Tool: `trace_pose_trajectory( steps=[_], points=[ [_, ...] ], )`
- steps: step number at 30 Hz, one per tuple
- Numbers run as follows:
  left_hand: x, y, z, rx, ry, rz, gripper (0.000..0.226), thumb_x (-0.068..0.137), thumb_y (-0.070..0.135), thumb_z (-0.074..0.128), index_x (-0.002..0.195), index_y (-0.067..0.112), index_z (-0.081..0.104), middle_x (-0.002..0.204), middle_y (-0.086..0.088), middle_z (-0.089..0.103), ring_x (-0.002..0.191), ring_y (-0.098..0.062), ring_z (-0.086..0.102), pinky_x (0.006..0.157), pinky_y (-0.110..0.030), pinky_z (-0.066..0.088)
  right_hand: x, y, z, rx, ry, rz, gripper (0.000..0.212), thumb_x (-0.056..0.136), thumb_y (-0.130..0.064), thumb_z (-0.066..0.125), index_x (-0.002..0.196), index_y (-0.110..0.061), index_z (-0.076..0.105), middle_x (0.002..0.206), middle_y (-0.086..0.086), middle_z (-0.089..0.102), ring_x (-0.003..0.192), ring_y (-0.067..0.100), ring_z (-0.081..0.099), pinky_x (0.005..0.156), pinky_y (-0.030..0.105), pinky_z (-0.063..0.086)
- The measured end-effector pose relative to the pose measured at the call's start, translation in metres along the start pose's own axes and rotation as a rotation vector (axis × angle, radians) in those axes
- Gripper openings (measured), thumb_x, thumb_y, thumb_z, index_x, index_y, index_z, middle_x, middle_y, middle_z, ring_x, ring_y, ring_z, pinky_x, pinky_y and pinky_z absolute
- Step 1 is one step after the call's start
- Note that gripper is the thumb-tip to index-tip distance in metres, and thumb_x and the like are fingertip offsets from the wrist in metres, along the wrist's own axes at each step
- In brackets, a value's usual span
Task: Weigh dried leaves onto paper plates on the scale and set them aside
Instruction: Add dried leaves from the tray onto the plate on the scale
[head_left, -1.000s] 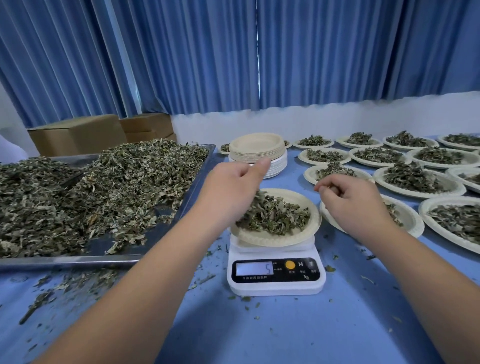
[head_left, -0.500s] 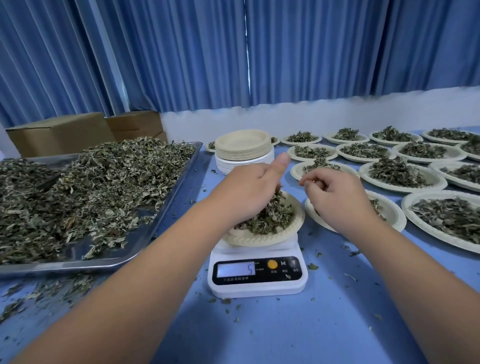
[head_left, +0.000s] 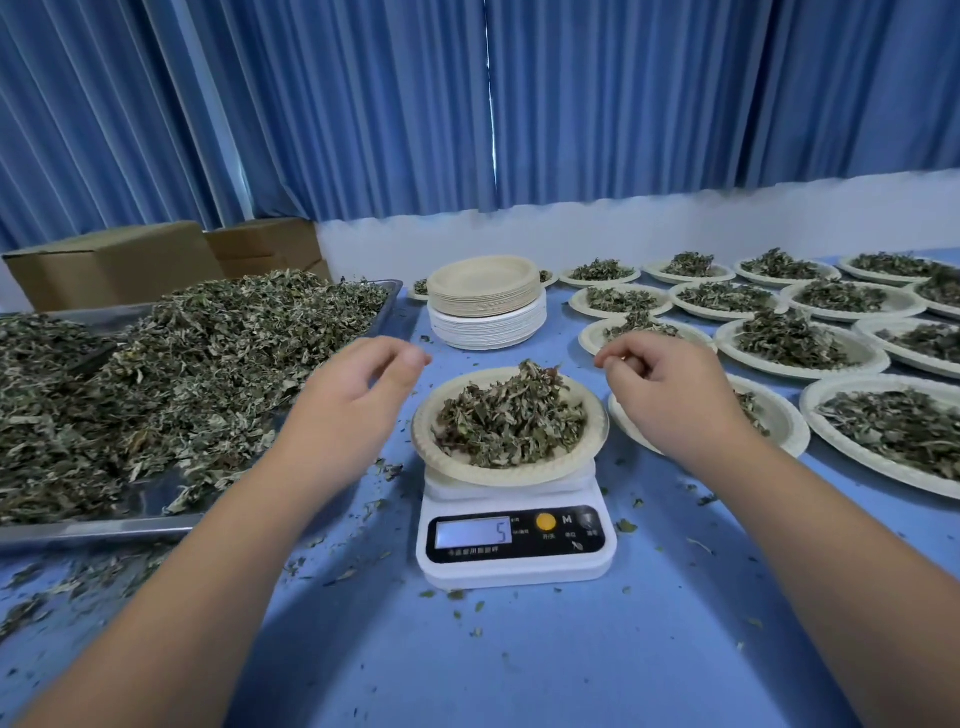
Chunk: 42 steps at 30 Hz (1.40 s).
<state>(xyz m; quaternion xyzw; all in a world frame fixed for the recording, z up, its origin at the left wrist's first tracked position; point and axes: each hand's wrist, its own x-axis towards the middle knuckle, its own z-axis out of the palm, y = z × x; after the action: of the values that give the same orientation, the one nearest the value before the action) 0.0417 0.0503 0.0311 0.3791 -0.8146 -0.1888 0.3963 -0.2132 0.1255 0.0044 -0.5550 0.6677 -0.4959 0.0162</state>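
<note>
A paper plate (head_left: 427, 441) heaped with dried leaves (head_left: 511, 421) sits on the white digital scale (head_left: 514, 566), whose display reads 5. My left hand (head_left: 358, 400) hovers just left of the plate, fingers loosely curled and holding nothing. To the right of the plate, above its rim, my right hand (head_left: 670, 400) has its fingers curled in with the fingertips close together; nothing shows between them. Neither hand touches the plate. The bulk supply of dried leaves (head_left: 182, 374) fills a metal tray (head_left: 104, 530) on the left.
A stack of empty paper plates (head_left: 485, 301) stands behind the scale. Several filled plates (head_left: 795, 343) cover the blue table to the right, one (head_left: 779, 421) partly under my right wrist. Cardboard boxes (head_left: 114, 265) sit at back left. Leaf crumbs litter the table around the scale.
My left hand has lifted off the leaves on the plate and moved left. My right hand has drawn slightly to the right. The pile on the plate is now fully uncovered.
</note>
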Motion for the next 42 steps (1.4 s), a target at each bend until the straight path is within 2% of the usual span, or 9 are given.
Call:
trace_pose_trajectory(
  steps=[4,7,11,14,18,24,29,36,42],
  points=[
    [-0.002,-0.017,-0.012,0.152,0.079,-0.032,0.016,0.096,0.024,0.054,0.099,0.02,0.069,0.096,0.013,0.058,0.09,0.015,0.048,0.07,0.001,0.031,-0.005,-0.014,0.0,-0.032,0.067,-0.079,0.018,0.09,-0.011,0.055,0.087,-0.024,0.069,0.058,-0.011,0.055,0.055,0.0,0.049,0.054,0.013,0.037],
    [-0.001,-0.019,-0.01,0.218,0.078,-0.052,0.014,0.096,0.025,0.054,0.098,0.023,0.067,0.092,0.013,0.055,0.085,0.01,0.049,0.067,-0.011,0.03,-0.011,-0.033,0.002,-0.022,0.067,-0.232,0.017,0.092,-0.017,0.055,0.094,-0.02,0.071,0.08,-0.009,0.064,0.074,-0.001,0.054,0.067,0.015,0.041],
    [-0.001,-0.022,-0.008,0.304,0.058,-0.109,0.015,0.095,0.031,0.052,0.099,0.026,0.066,0.099,0.007,0.053,0.09,-0.01,0.049,0.081,-0.024,0.033,-0.019,-0.047,0.007,-0.061,-0.122,-0.362,0.031,0.093,-0.033,0.046,0.107,-0.018,0.07,0.096,-0.012,0.059,0.088,-0.005,0.051,0.079,0.006,0.035],
    [-0.002,-0.025,-0.015,0.403,0.083,-0.166,0.018,0.094,0.035,0.05,0.1,0.026,0.065,0.105,0.003,0.053,0.093,-0.018,0.052,0.087,-0.034,0.043,-0.022,-0.043,0.012,-0.108,-0.178,-0.352,0.029,0.099,-0.032,0.047,0.105,-0.016,0.07,0.1,-0.005,0.062,0.097,0.007,0.054,0.087,0.024,0.041],
    [-0.002,-0.029,-0.027,0.583,0.043,-0.359,0.033,0.095,0.046,0.043,0.116,0.026,0.06,0.119,-0.006,0.052,0.102,-0.03,0.054,0.091,-0.047,0.047,-0.02,-0.035,0.013,-0.096,-0.108,-0.305,0.024,0.097,-0.027,0.051,0.094,-0.014,0.071,0.086,-0.005,0.059,0.086,0.009,0.052,0.077,0.028,0.037],
    [0.001,-0.048,-0.035,0.71,-0.321,-0.765,0.086,0.089,0.076,0.021,0.148,0.014,0.033,0.152,-0.016,0.033,0.134,-0.04,0.037,0.108,-0.055,0.033,-0.016,-0.027,0.01,-0.082,-0.035,-0.234,0.027,0.096,-0.027,0.052,0.085,-0.011,0.071,0.083,0.002,0.061,0.08,0.016,0.056,0.07,0.03,0.04],
    [0.0,-0.047,-0.032,0.7,-0.451,-0.766,0.086,0.092,0.071,0.016,0.149,0.009,0.034,0.156,-0.013,0.03,0.137,-0.032,0.037,0.106,-0.039,0.034,-0.014,-0.023,0.007,-0.095,0.006,-0.202,0.027,0.096,-0.024,0.054,0.084,-0.007,0.073,0.084,0.007,0.064,0.081,0.021,0.058,0.074,0.036,0.045],
    [0.002,-0.053,-0.031,0.734,-0.406,-0.706,0.083,0.092,0.07,0.026,0.144,0.006,0.041,0.141,-0.012,0.049,0.119,-0.03,0.051,0.082,-0.031,0.037,-0.011,-0.018,0.005,-0.08,0.019,-0.172,0.029,0.096,-0.023,0.054,0.08,-0.008,0.072,0.081,0.007,0.064,0.079,0.021,0.058,0.072,0.033,0.043],
    [-0.001,-0.048,-0.027,0.714,-0.467,-0.73,0.087,0.092,0.072,0.021,0.15,0.008,0.029,0.155,-0.011,0.032,0.136,-0.031,0.038,0.103,-0.037,0.036,-0.011,-0.018,0.005,-0.074,0.02,-0.178,0.027,0.096,-0.022,0.055,0.078,-0.012,0.073,0.078,0.004,0.064,0.076,0.017,0.057,0.067,0.029,0.038]
  ],
)
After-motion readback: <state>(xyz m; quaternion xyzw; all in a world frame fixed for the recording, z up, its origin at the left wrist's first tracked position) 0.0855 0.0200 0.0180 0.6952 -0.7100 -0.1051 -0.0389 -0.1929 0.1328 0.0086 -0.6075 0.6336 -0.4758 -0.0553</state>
